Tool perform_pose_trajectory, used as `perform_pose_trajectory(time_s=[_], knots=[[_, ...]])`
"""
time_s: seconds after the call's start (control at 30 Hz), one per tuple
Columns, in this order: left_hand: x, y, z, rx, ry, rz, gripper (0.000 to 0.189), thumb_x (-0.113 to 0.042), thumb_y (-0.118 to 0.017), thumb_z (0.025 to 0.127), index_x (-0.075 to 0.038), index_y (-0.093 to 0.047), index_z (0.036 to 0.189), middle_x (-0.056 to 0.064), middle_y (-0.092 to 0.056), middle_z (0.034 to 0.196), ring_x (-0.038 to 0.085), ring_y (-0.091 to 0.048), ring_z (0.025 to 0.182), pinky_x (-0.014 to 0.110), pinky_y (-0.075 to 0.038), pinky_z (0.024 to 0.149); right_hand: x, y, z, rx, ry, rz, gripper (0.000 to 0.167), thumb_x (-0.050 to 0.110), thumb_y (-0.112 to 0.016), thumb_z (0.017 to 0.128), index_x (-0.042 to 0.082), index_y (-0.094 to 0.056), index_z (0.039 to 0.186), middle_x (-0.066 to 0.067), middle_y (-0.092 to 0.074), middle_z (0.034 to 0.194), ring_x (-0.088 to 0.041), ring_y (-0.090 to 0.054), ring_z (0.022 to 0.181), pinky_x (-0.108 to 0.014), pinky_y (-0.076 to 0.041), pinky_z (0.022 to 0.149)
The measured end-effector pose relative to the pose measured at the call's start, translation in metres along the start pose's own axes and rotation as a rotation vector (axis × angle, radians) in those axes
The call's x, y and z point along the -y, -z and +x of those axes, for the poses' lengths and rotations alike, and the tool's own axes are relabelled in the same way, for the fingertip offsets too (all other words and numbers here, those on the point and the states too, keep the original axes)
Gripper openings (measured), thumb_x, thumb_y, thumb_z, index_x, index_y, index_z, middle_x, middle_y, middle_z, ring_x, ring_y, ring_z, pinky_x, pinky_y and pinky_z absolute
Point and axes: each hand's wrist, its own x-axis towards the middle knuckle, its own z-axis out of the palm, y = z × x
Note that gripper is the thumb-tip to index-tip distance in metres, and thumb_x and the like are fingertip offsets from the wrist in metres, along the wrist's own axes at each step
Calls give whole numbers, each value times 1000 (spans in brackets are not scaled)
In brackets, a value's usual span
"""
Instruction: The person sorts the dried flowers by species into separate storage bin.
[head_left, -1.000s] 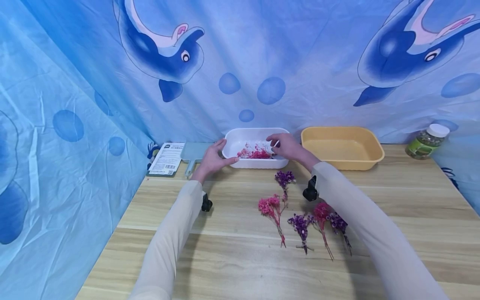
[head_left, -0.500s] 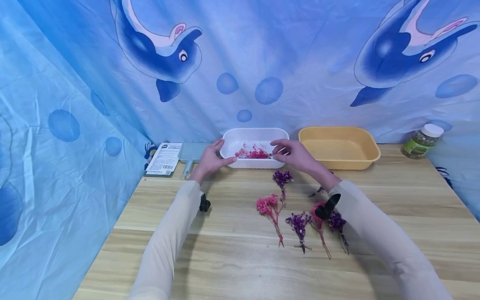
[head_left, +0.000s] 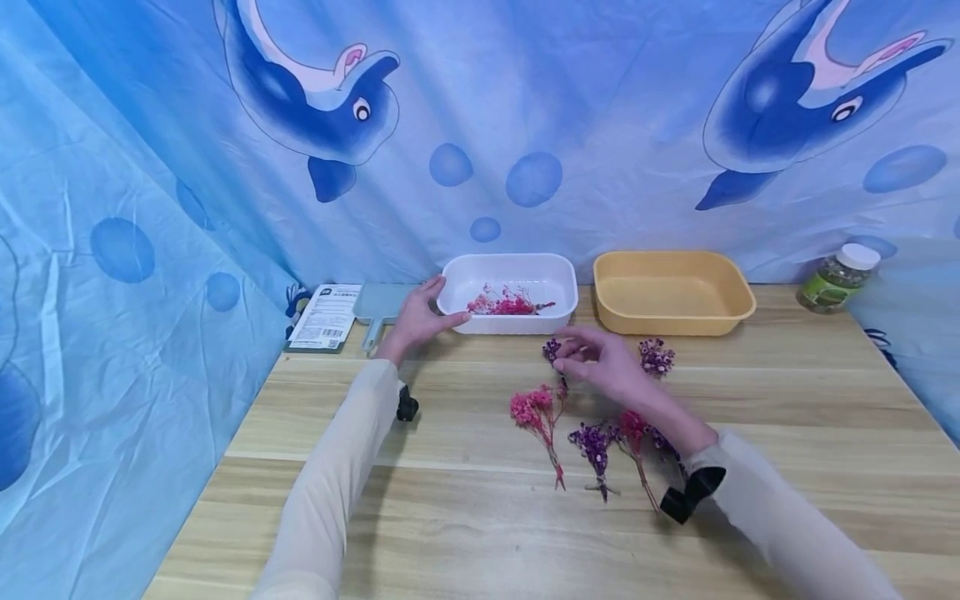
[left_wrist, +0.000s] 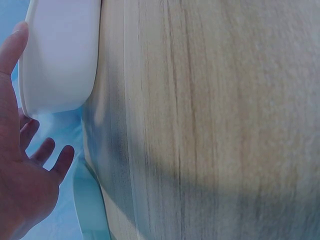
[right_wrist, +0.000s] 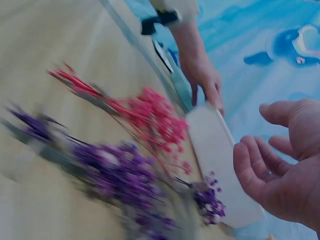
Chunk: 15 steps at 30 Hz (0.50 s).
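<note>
My left hand (head_left: 420,318) touches the left end of the white plastic basin (head_left: 517,325), its thumb along the front rim and its fingers spread at the end wall; the left wrist view shows several fingers free of the wall. Inside the basin lies a bunch of small pink dried flowers (head_left: 510,304). Over the table, in front of the basin, is my right hand (head_left: 606,364), fingers loosely bent around nothing. It partly covers a small purple bunch (head_left: 551,350). Nearer to me lie a pink bunch (head_left: 535,410), a purple bunch (head_left: 592,446) and a redder bunch (head_left: 632,427).
A yellow basin (head_left: 671,325) stands right of the white one. Another purple bunch (head_left: 656,357) lies before it. At the far right is a jar with a white lid (head_left: 838,279). A pale blue dustpan (head_left: 382,302) and a printed card (head_left: 327,317) lie at left.
My right hand has let go of the pink flowers in the white basin and come back toward me over the table. The left hand has stayed at the basin.
</note>
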Motion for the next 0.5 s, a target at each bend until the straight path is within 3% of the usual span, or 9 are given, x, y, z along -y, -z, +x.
perform_pose_trajectory(time_s=[0.2,0.37,0.5], knots=[[-1,0,-1,3,-1,-3,99,-46,-81,82,-1,-31,154,11,-24,163,30,-17,149,47,-16,120,-4,-20,-30,2,-41,79,57,8,-76,87,-2,-53,139,-17,-67,108,-31,-67,91,-44,-60,75],[0,0,-1,6,-4,0,100,-46,-81,81,-1,-30,155,12,-22,163,31,-16,150,49,-16,120,-6,-35,-46,-21,-4,73,58,4,-78,85,-7,-53,136,-16,-68,102,-29,-70,84,-35,-61,68],[0,1,-1,4,-12,1,100,-47,-81,81,-2,-30,155,12,-23,163,31,-16,150,50,-17,119,-9,-43,-54,-38,8,69,57,-1,-77,84,-9,-53,135,-17,-69,99,-31,-70,79,-36,-61,63]])
